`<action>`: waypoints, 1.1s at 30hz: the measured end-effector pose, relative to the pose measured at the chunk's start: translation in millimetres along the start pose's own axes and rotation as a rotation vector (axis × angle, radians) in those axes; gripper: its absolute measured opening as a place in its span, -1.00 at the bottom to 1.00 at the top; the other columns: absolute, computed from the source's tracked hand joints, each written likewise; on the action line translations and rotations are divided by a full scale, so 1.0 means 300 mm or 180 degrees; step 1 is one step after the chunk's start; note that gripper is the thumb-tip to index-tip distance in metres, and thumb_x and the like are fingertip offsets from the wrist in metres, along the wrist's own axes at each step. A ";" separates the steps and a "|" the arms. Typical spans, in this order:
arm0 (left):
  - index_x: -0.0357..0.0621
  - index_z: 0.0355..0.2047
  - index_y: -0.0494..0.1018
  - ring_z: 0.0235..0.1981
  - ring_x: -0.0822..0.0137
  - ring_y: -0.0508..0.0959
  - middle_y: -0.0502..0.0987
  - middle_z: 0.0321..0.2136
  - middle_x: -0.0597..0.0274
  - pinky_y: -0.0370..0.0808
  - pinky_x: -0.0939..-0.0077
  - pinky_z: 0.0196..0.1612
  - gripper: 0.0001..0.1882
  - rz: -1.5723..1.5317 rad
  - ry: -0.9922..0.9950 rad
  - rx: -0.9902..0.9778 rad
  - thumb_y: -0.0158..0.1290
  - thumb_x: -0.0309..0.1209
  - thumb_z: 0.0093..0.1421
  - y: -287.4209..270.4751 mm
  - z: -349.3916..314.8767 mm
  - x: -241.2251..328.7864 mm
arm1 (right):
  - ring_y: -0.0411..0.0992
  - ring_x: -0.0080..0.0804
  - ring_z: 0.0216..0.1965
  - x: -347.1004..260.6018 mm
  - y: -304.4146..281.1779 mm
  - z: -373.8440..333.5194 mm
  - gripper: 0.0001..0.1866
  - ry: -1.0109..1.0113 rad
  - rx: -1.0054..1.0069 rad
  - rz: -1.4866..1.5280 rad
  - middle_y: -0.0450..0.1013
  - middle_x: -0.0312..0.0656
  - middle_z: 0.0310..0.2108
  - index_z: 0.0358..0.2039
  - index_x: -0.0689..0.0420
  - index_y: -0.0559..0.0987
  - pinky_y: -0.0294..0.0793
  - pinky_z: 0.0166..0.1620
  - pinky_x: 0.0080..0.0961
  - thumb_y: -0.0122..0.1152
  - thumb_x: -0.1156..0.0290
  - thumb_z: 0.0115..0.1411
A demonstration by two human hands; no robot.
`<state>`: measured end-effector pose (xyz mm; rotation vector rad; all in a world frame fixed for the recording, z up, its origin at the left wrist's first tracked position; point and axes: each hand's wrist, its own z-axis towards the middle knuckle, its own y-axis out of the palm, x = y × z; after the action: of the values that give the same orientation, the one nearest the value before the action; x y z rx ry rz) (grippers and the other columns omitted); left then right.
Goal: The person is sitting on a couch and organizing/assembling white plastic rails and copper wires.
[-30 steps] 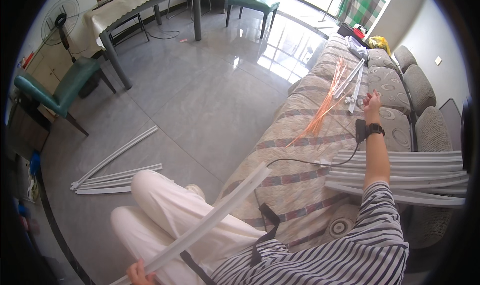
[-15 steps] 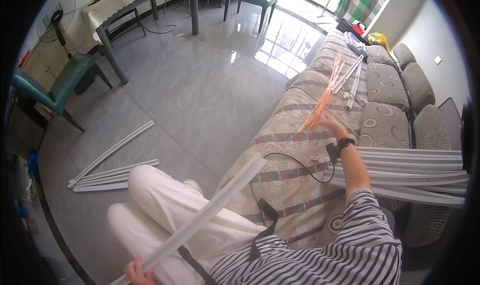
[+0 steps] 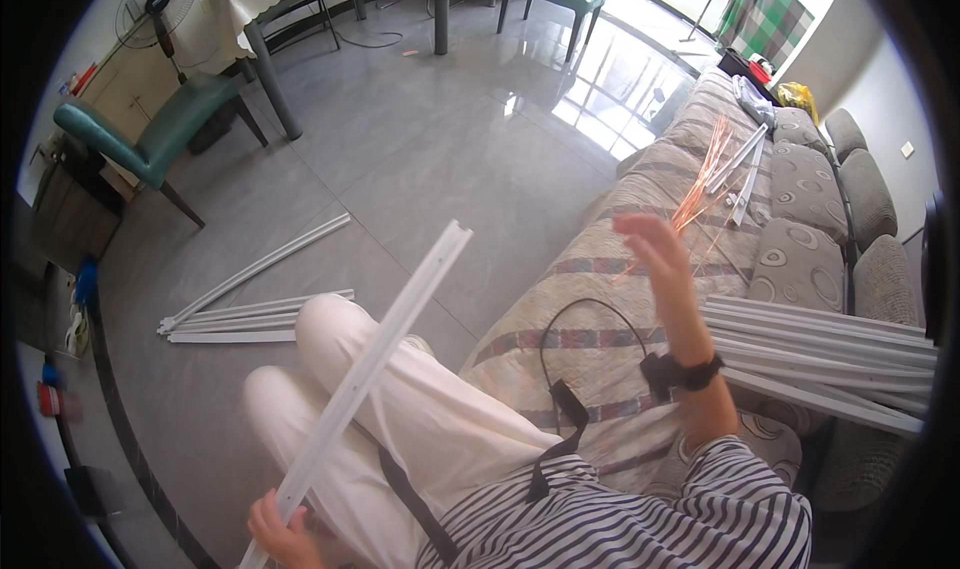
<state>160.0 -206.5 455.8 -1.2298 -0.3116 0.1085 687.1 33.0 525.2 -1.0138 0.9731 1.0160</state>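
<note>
My left hand (image 3: 280,531) is closed round the lower end of a long white plastic channel strip (image 3: 372,354). The strip slants up across my thighs, and its notched far end stands clear over the floor. Above the sofa, my right hand (image 3: 660,254) is raised with its fingers bent together. It is slightly blurred, and what it holds, if anything, I cannot make out. Just beyond it, thin copper-coloured rods (image 3: 703,182) lie in a loose bundle on the quilted sofa cover (image 3: 600,269), with a few strands fanned out near my fingers.
Several white strips (image 3: 810,354) are stacked on the sofa to my right. Shorter white pieces (image 3: 742,159) lie beside the copper bundle. More strips (image 3: 250,324) rest on the tiled floor at left. A black cable (image 3: 545,334) loops near my right wrist. Green chairs (image 3: 165,124) stand farther off.
My right hand has come up and back from the copper bundle, and some strands there are now spread apart. The white strip in my left hand has tilted more upright. The whole view has shifted.
</note>
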 end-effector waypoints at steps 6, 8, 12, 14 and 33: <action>-0.18 -0.14 0.42 -0.21 -0.09 0.44 0.44 -0.26 0.01 0.36 0.14 -0.19 -0.59 -0.0148 -0.0693 0.0447 0.18 -0.35 -0.01 -0.104 -0.083 -0.070 | 0.45 -0.53 -0.21 -0.008 0.622 -0.454 -0.82 0.0527 -0.3066 0.0648 0.52 -0.26 -0.27 -0.16 0.15 0.53 0.40 -0.09 -0.57 0.11 0.46 0.23; -0.18 -0.15 0.43 -0.26 -0.08 0.45 0.46 -0.30 0.03 0.36 0.16 -0.24 -0.59 -0.0106 -0.0899 0.0531 0.21 -0.39 -0.04 -0.126 -0.088 -0.029 | 0.49 -0.44 -0.15 -0.031 0.693 -0.604 -0.79 0.1006 -0.4240 0.1005 0.55 -0.19 -0.22 -0.12 0.17 0.53 0.44 -0.06 -0.48 0.10 0.43 0.24; -0.15 -0.15 0.41 -0.32 0.00 0.46 0.45 -0.35 0.09 0.38 0.21 -0.29 -0.56 -0.0086 -0.0977 0.0857 0.21 -0.19 0.02 -0.171 -0.048 -0.068 | 0.48 -0.15 -0.18 -0.129 0.740 -0.573 -0.74 -0.0648 -0.5809 0.0887 0.51 -0.09 -0.21 -0.14 0.18 0.53 0.45 -0.10 -0.35 0.17 0.35 0.18; -0.17 -0.17 0.41 -0.36 0.04 0.46 0.45 -0.38 0.10 0.39 0.23 -0.32 -0.58 0.0120 -0.1062 0.0898 0.18 -0.17 0.07 -0.270 -0.051 -0.078 | 0.49 -0.14 -0.21 -0.142 0.708 -0.572 -0.78 -0.0290 -0.5542 0.0284 0.53 -0.08 -0.26 -0.21 0.21 0.56 0.46 -0.11 -0.37 0.21 0.43 0.13; -0.24 -0.11 0.35 -0.20 -0.21 0.48 0.45 -0.26 -0.19 0.42 0.01 -0.14 -0.63 0.1980 -0.3639 0.1580 -0.11 -0.17 0.30 -0.697 -0.710 -0.834 | 0.50 -0.42 -0.28 0.057 0.705 -0.567 -0.87 0.1492 -0.4085 0.0708 0.52 -0.13 -0.35 -0.24 0.31 0.49 0.49 -0.14 -0.52 0.04 0.60 0.20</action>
<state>-34.0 -532.4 544.5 -0.6156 -0.8132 1.3700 461.6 -83.8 427.4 -2.3069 0.7426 1.6801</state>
